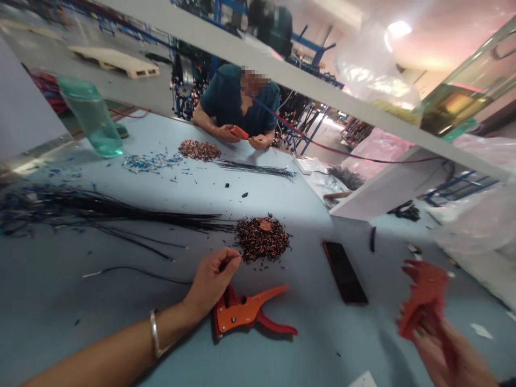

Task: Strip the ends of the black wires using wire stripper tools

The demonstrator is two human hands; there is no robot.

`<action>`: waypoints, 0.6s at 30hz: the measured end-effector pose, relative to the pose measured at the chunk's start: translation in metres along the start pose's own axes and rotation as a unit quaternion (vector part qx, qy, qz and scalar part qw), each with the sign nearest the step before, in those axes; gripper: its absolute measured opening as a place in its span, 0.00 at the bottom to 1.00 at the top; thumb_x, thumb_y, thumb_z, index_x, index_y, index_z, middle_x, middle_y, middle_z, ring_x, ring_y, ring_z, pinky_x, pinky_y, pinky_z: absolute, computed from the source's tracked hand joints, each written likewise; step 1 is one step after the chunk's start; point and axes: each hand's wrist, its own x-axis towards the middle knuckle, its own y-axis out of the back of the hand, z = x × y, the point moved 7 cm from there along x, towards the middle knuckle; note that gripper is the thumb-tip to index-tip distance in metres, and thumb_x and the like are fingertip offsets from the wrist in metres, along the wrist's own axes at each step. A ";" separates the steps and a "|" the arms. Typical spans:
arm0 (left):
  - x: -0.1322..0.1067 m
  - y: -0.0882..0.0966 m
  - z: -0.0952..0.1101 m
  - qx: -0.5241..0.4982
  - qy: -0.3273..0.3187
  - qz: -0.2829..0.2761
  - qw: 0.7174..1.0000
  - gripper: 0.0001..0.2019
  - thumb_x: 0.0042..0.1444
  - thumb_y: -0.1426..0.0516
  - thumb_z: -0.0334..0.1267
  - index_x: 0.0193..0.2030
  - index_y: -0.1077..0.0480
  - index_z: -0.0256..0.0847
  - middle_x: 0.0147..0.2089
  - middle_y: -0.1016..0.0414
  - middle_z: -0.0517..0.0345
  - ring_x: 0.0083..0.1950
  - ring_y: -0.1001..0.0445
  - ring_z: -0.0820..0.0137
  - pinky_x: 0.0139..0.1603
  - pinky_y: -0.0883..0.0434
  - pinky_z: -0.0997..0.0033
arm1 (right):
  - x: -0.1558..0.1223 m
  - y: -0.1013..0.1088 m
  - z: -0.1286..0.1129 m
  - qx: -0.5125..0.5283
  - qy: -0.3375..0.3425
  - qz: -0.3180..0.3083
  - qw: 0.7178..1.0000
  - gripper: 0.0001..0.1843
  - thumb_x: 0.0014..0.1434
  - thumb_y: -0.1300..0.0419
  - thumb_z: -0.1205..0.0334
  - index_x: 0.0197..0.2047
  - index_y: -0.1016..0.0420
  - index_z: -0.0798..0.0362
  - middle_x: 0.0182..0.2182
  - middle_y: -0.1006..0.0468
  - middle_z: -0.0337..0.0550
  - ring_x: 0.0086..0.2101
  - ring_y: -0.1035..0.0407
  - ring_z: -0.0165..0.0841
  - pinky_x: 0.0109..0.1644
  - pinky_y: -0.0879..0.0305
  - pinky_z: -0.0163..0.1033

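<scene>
My left hand (212, 279) rests on the blue table (121, 322) with thumb and fingers pinched together on a small dark piece next to a heap of cut wire bits (262, 238). Just below that hand lies an orange and red wire stripper (248, 314). My right hand (447, 352) at the lower right is closed round a second red wire stripper (423, 298), lifted off the table and blurred. A thin black wire (137, 271) lies left of my left hand.
A bundle of long black wires (100, 212) stretches across the left. A black phone (344, 271) lies right of the heap. A green plastic bottle (92, 115) stands far left. A person in a dark green shirt (237, 99) sits opposite holding a red tool beside another heap (199, 150). A white shelf (382, 185) is at the right.
</scene>
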 end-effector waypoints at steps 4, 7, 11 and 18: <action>-0.002 0.003 0.000 -0.031 0.006 0.008 0.999 0.08 0.54 0.42 0.40 0.27 0.27 0.41 0.24 0.31 0.63 0.28 0.32 0.72 0.30 0.34 0.74 | -0.040 -0.072 -0.073 0.240 0.020 -0.105 0.965 0.36 0.57 0.61 0.32 0.57 0.33 0.42 0.47 0.21 0.53 0.44 0.23 0.50 0.43 0.25 0.58; -0.005 0.008 -0.003 -0.074 0.023 0.025 0.997 0.08 0.54 0.41 0.39 0.27 0.27 0.40 0.24 0.30 0.64 0.28 0.32 0.72 0.30 0.33 0.75 | -0.074 -0.151 -0.152 0.494 -0.005 -0.408 0.767 0.34 0.44 0.40 0.41 0.52 0.28 0.49 0.39 0.19 0.54 0.35 0.23 0.47 0.37 0.25 0.53; -0.007 0.010 -0.011 -0.121 0.054 0.036 0.991 0.08 0.53 0.40 0.41 0.27 0.28 0.39 0.24 0.30 0.64 0.26 0.34 0.73 0.28 0.35 0.76 | -0.099 -0.197 -0.211 0.548 -0.022 -0.540 0.639 0.30 0.45 0.40 0.50 0.51 0.29 0.52 0.43 0.22 0.54 0.39 0.25 0.43 0.41 0.27 0.50; -0.007 0.011 -0.017 -0.125 0.082 0.042 0.988 0.10 0.51 0.39 0.44 0.27 0.28 0.39 0.23 0.32 0.65 0.26 0.36 0.73 0.27 0.37 0.75 | -0.099 -0.223 -0.197 0.522 -0.019 -0.554 0.648 0.32 0.40 0.40 0.47 0.48 0.32 0.52 0.37 0.26 0.50 0.32 0.29 0.38 0.33 0.28 0.43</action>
